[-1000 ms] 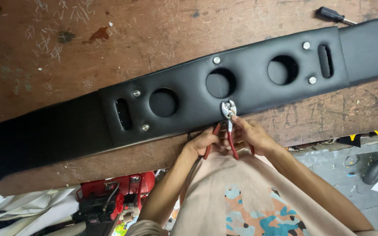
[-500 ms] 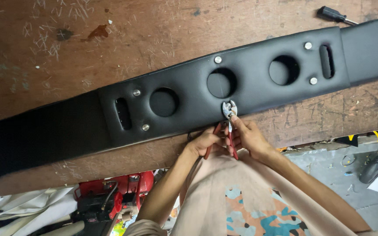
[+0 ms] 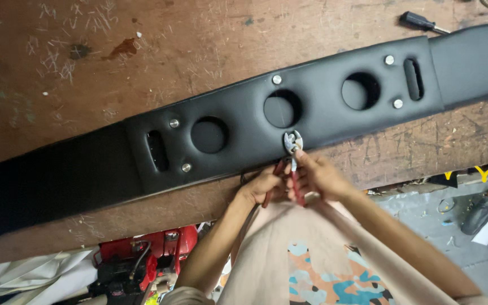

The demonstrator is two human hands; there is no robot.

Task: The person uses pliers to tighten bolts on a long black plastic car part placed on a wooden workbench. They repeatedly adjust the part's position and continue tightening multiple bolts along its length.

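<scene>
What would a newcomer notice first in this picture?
A long black padded panel with three round holes lies slantwise across the scratched brown workbench. At its near edge the left hand and right hand hold red-handled pliers, whose metal head rests on the panel. A screwdriver lies at the far right.

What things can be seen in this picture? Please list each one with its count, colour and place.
padded panel: 1, black, lying slantwise across the workbench
round holes: 3, in the panel
slots: 2, near the panel's ends
metal studs: 5, silver, on the panel
pliers: 1, red handles, metal head on the panel's near edge
workbench: 1, brown, scratched wood
screwdriver: 1, black handle, top right
machine: 1, red and black, below the bench
left hand: 1, on a plier handle
right hand: 1, on the pliers, fingers near the head
</scene>
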